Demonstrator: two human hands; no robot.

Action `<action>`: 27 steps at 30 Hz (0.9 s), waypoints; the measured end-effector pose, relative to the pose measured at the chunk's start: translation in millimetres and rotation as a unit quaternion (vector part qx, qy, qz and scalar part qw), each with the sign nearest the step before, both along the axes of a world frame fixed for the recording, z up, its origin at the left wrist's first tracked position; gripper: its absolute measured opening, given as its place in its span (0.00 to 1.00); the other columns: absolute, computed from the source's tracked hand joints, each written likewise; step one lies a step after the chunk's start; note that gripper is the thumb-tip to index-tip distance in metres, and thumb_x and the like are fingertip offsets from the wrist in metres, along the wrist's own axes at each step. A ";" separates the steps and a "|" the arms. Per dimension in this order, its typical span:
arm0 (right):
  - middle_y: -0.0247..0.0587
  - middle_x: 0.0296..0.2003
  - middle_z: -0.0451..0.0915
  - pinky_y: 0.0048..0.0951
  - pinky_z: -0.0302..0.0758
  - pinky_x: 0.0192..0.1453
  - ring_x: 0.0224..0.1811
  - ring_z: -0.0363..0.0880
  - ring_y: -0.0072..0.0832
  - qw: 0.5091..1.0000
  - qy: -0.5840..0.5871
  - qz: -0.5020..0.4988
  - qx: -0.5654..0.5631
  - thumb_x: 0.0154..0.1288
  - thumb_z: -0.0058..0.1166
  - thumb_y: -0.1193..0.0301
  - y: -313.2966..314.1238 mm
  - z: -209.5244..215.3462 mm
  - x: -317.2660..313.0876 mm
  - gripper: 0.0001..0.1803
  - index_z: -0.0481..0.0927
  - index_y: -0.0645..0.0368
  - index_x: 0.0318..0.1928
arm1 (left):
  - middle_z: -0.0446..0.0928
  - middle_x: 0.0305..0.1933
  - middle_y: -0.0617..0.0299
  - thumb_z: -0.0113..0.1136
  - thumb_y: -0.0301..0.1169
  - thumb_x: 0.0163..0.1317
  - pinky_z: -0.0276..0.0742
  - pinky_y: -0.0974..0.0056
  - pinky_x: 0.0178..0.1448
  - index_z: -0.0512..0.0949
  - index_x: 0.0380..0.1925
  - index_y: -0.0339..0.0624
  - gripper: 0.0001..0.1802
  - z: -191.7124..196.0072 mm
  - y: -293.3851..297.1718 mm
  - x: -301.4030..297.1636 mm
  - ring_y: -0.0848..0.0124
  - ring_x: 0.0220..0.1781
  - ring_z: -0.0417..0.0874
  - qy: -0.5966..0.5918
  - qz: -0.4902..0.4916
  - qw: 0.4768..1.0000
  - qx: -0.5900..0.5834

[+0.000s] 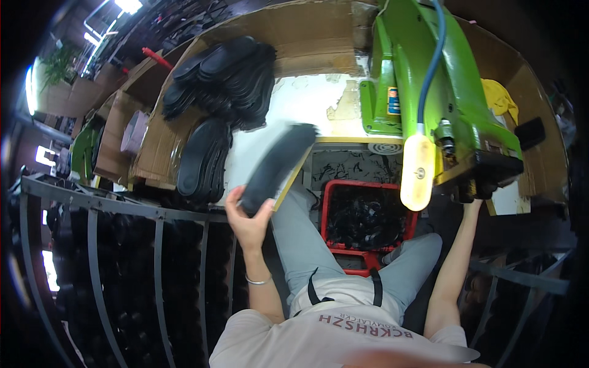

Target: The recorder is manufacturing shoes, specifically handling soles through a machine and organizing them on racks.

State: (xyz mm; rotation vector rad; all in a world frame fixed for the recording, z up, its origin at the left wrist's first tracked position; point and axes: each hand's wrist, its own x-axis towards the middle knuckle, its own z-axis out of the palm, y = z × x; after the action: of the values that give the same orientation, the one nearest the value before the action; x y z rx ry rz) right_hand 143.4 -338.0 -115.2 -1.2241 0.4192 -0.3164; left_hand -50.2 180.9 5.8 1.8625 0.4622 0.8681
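My left hand [248, 218] grips the near end of a black shoe sole [276, 162], thumb on one side and fingers on the other. The sole is smeared by motion and tilts away from me over the edge of the white worktop [299, 101]. On the right, my right hand [473, 205] is up at the black head of a green machine [463, 80]. Its fingers are hidden behind that head, so I cannot see what they touch. Stacks of black soles [230, 70] lie at the back left, with another stack [205, 156] nearer me.
A yellow-covered lamp [418, 175] hangs from a blue cable beside the machine. Below, between my legs, a red crate [326, 211] holds dark scraps. Cardboard walls [313, 40] surround the worktop. Metal racks [92, 202] with black items stand at left. A yellow cloth [500, 97] lies at right.
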 end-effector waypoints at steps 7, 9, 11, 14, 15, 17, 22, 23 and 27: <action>0.55 0.49 0.75 0.35 0.77 0.52 0.48 0.78 0.36 0.893 0.037 0.350 0.281 0.56 0.60 0.72 133.3 67.5 -163.9 0.32 0.63 0.69 0.60 | 0.68 0.59 0.51 0.76 0.30 0.34 0.63 0.60 0.66 0.60 0.60 0.35 0.50 12.8 -80.6 40.5 0.64 0.60 0.69 -0.007 -0.445 0.876 0.184; 0.51 0.45 0.78 0.35 0.75 0.56 0.47 0.79 0.34 0.907 0.130 0.313 0.251 0.47 0.63 0.81 126.3 59.6 -197.1 0.33 0.67 0.68 0.56 | 0.66 0.61 0.51 0.74 0.31 0.37 0.59 0.59 0.68 0.56 0.63 0.36 0.52 -20.5 -117.9 41.0 0.62 0.64 0.66 -0.016 -0.521 0.807 -0.277; 0.47 0.43 0.79 0.34 0.74 0.56 0.45 0.79 0.32 0.932 0.159 0.248 0.212 0.43 0.64 0.84 127.5 62.4 -226.5 0.31 0.71 0.67 0.53 | 0.67 0.60 0.51 0.71 0.29 0.41 0.59 0.59 0.68 0.52 0.65 0.36 0.51 -13.8 -165.0 43.9 0.62 0.64 0.66 -0.045 -0.484 0.729 -0.482; 0.40 0.46 0.77 0.30 0.72 0.55 0.49 0.75 0.29 0.957 0.127 0.202 0.163 0.42 0.67 0.82 144.2 61.6 -255.6 0.34 0.70 0.64 0.54 | 0.73 0.53 0.57 0.62 0.27 0.57 0.68 0.66 0.59 0.66 0.57 0.32 0.28 -29.4 -207.4 28.7 0.72 0.53 0.73 0.133 -0.520 0.697 -0.475; 0.39 0.48 0.76 0.30 0.72 0.56 0.50 0.75 0.29 0.960 0.118 0.208 0.146 0.42 0.67 0.82 149.2 60.3 -260.7 0.35 0.69 0.63 0.55 | 0.76 0.49 0.60 0.60 0.27 0.60 0.71 0.68 0.56 0.71 0.53 0.32 0.21 -27.8 -221.3 25.8 0.75 0.49 0.76 0.190 -0.522 0.724 -0.409; 0.38 0.48 0.75 0.31 0.72 0.56 0.51 0.74 0.28 0.941 0.162 0.224 0.194 0.43 0.67 0.83 156.8 57.0 -272.1 0.36 0.68 0.62 0.57 | 0.79 0.39 0.65 0.59 0.30 0.62 0.74 0.72 0.45 0.77 0.43 0.32 0.13 1.0 -236.2 37.7 0.81 0.39 0.75 0.192 -0.561 0.732 -0.336; 0.40 0.52 0.71 0.31 0.71 0.57 0.54 0.71 0.27 0.917 0.094 0.259 0.288 0.50 0.60 0.86 179.6 67.4 -266.3 0.32 0.67 0.64 0.57 | 0.73 0.21 0.70 0.61 0.32 0.60 0.66 0.74 0.27 0.77 0.26 0.34 0.11 25.0 -232.1 77.1 0.84 0.25 0.69 0.220 -0.496 0.824 -0.161; 0.40 0.51 0.72 0.31 0.71 0.57 0.53 0.72 0.27 0.920 0.094 0.254 0.281 0.50 0.60 0.86 178.9 68.0 -270.4 0.30 0.68 0.64 0.56 | 0.73 0.22 0.71 0.61 0.31 0.60 0.66 0.75 0.28 0.77 0.27 0.35 0.09 31.3 -228.4 77.2 0.84 0.25 0.70 0.218 -0.500 0.825 -0.150; 0.42 0.47 0.76 0.31 0.71 0.56 0.49 0.75 0.29 0.935 0.125 0.229 0.241 0.48 0.60 0.85 154.5 65.5 -292.2 0.27 0.71 0.67 0.53 | 0.75 0.28 0.70 0.60 0.23 0.60 0.67 0.77 0.32 0.77 0.34 0.36 0.04 1.9 -227.1 53.4 0.85 0.29 0.71 0.199 -0.487 0.830 -0.184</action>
State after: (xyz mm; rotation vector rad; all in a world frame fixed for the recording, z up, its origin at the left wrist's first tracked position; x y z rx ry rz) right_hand -148.8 -183.5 -49.7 -0.8410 0.3870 0.3355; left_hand 3.2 -46.1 7.7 1.5921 -0.1144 -0.2946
